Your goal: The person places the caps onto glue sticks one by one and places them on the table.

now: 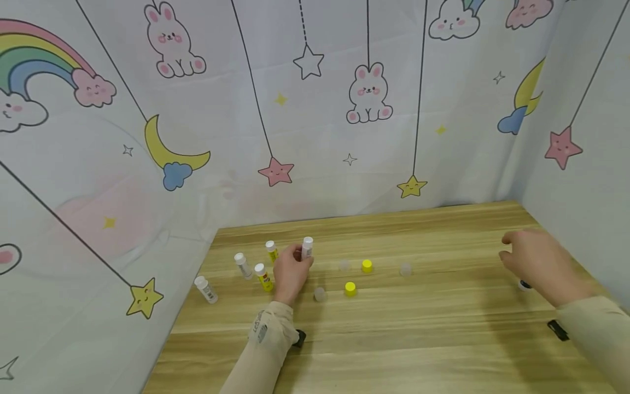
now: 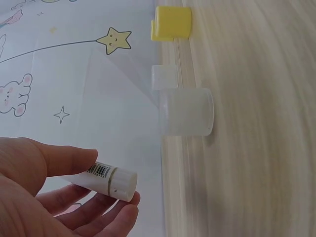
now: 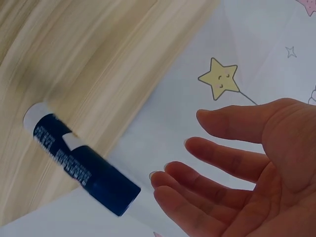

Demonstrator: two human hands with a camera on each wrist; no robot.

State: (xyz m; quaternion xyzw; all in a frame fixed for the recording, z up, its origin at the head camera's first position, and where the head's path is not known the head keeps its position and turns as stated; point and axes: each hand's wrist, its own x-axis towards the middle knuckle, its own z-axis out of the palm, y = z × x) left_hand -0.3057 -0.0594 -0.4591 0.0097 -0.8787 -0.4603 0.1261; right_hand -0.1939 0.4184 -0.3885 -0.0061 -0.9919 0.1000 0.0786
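Observation:
My left hand [image 1: 291, 275] [image 2: 64, 192] grips a white glue stick [image 1: 307, 248] [image 2: 101, 175] between thumb and fingers; its lower end faces the table. Left of that hand stand two yellow glue sticks [image 1: 264, 278] [image 1: 272, 250] and two white ones [image 1: 243, 266] [image 1: 206, 290]. On the right, my right hand [image 1: 543, 268] [image 3: 242, 173] is held over the table with its fingers loosely bent and nothing between them. A dark blue glue stick [image 3: 81, 160] with a white lower end stands beside it; in the head view the hand covers most of it.
Several loose caps lie mid-table: yellow ones [image 1: 367, 266] [image 1: 350, 289] and translucent ones [image 1: 320, 294] [image 1: 344, 265] [image 1: 406, 269]. Small black objects show by the left wrist [image 1: 298, 338] and right forearm [image 1: 558, 330]. A printed curtain [image 1: 325, 137] hangs behind the wooden table [image 1: 418, 339].

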